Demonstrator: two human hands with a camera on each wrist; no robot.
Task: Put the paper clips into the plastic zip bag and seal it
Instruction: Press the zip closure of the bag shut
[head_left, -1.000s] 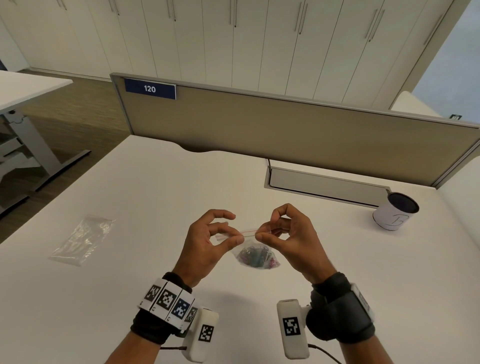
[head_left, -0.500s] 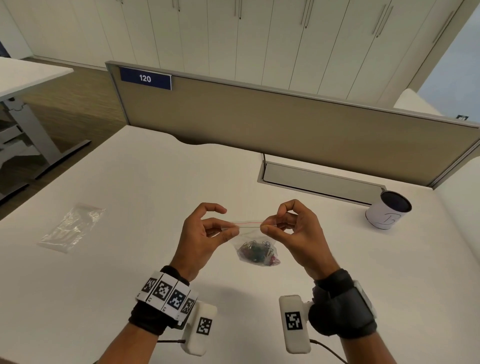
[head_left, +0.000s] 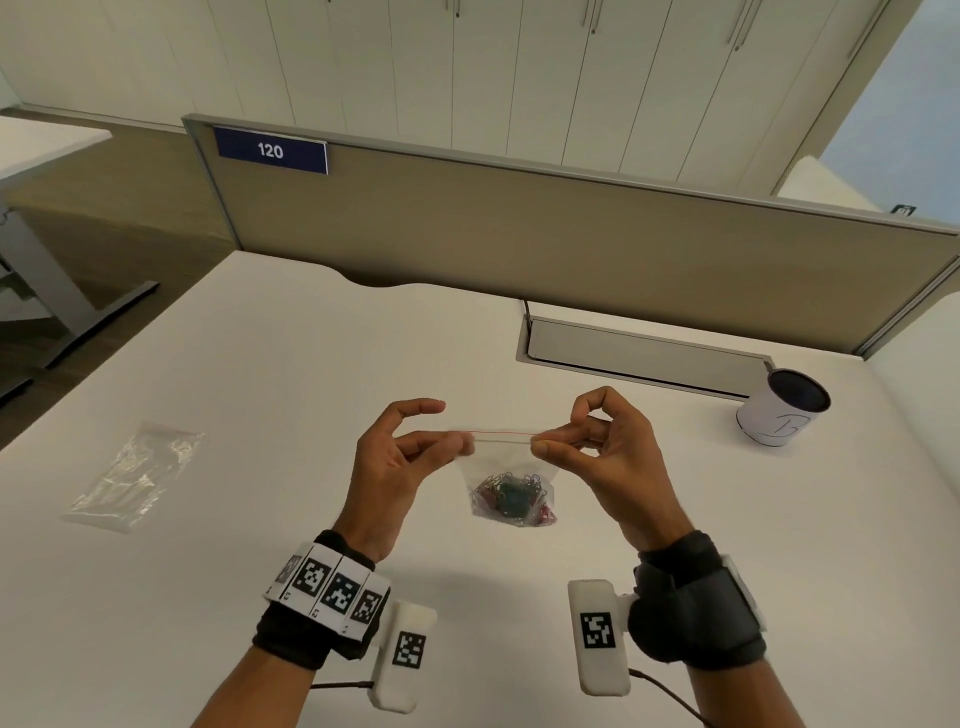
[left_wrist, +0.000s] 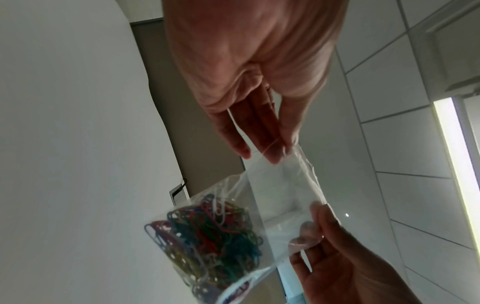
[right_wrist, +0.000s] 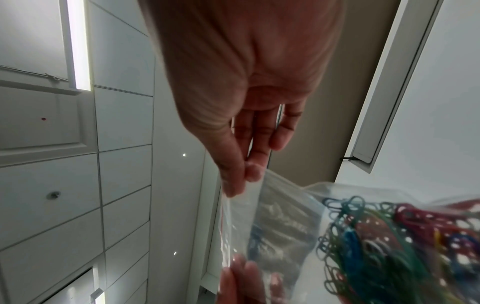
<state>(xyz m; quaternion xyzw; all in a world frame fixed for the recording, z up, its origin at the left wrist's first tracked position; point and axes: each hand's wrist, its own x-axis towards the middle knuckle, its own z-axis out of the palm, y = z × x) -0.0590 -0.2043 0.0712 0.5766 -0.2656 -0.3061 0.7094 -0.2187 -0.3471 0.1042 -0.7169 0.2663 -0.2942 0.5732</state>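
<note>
Head view downward over desk (head_left: 260, 364); both wrist views close, upward, sharing bag (left_wrist: 280, 185).

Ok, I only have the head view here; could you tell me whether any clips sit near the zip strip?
Observer: No. On the left wrist view the clips are heaped at the bottom of the bag; under the strip there is only bare plastic.
Operator: Thanks. How does the left hand hold it?
Observer: The left hand has its grip at one top corner, thumb against fingers.
Operator: And the right?
Observer: On the right wrist view the right hand pinches the other top corner between thumb and forefinger.
</note>
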